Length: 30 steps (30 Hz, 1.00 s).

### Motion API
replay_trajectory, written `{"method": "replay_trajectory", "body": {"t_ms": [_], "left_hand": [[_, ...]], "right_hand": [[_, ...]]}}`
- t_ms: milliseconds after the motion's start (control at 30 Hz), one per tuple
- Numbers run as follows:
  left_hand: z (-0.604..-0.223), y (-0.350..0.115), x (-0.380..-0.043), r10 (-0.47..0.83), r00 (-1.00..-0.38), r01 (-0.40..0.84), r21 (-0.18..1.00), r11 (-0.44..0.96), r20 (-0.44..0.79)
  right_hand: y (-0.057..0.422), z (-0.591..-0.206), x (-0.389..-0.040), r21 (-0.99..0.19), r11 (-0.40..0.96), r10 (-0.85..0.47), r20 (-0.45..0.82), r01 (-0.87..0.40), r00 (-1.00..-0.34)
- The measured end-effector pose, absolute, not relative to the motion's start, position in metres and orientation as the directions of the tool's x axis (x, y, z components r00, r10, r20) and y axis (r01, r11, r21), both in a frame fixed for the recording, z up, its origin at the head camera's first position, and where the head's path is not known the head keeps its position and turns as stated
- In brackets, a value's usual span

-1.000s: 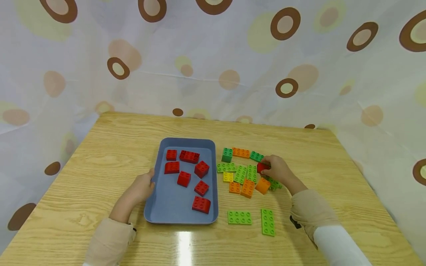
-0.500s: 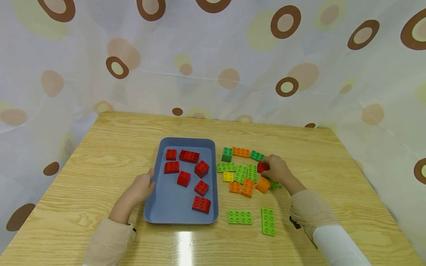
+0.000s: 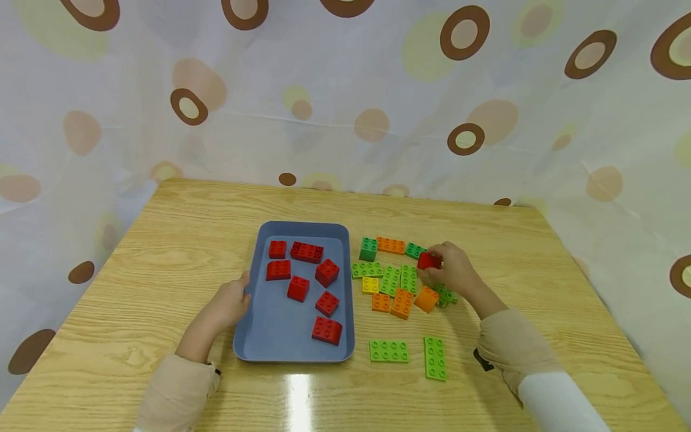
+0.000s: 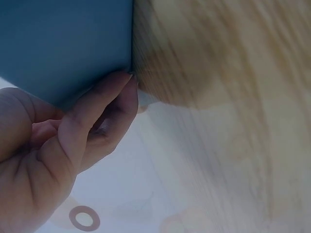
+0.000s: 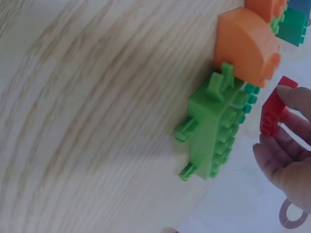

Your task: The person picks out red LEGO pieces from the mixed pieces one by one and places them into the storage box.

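My right hand [image 3: 452,273] pinches a red toy brick [image 3: 429,261] between thumb and fingers at the far side of the loose bricks. In the right wrist view the same red brick [image 5: 275,107] is tilted in the fingertips, apart from the green brick [image 5: 209,126] with side pegs. My left hand [image 3: 231,302] grips the left edge of the blue-grey tray [image 3: 292,355]. From the left wrist, its curled fingers [image 4: 104,97] show against the tray wall [image 4: 73,43]. Several red bricks, among them a cube-like one [image 3: 299,288], lie spread inside the tray.
Right of the tray lie green, orange and yellow bricks, among them a yellow one [image 3: 369,285] and an orange curved one [image 3: 426,299]. Two light green bricks, one lengthwise [image 3: 435,358] and one crosswise [image 3: 388,351], lie nearer the front. A patterned cloth [image 3: 324,108] hangs behind the wooden table [image 3: 162,252].
My right hand has risen slightly away from the front with the red brick, which now shows more between the fingers. My left hand has stayed at the tray's edge.
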<state>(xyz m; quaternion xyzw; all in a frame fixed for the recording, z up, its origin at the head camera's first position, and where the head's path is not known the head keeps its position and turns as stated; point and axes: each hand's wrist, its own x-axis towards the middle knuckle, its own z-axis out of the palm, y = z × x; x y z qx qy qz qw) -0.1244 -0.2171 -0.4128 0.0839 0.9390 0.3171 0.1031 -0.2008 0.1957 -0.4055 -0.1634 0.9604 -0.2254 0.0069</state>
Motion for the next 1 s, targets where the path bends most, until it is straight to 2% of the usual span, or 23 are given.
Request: {"method": "replay_trajectory", "body": {"t_ms": [333,500,900,1000], "left_hand": [[-0.413,-0.217,-0.125,0.217,-0.963,0.075,0.618,0.783,-0.157],[-0.413,-0.216,-0.124,0.216,-0.965,0.080,0.615,0.784,-0.149],[-0.412,-0.215,-0.122,0.218,-0.964,0.084,0.609,0.789,-0.149],[-0.411,-0.216,-0.122,0.218,-0.965,0.088,0.604,0.792,-0.146]], "right_hand": [[0.168,-0.391,-0.195,-0.463,0.805,-0.338,0.156,-0.371,-0.928],[0.147,-0.384,-0.188,-0.484,0.773,-0.385,0.156,-0.410,-0.910],[0.075,-0.371,-0.168,-0.491,0.674,-0.535,0.190,-0.552,-0.823],[0.052,-0.371,-0.164,-0.455,0.647,-0.598,0.194,-0.612,-0.778]]}}
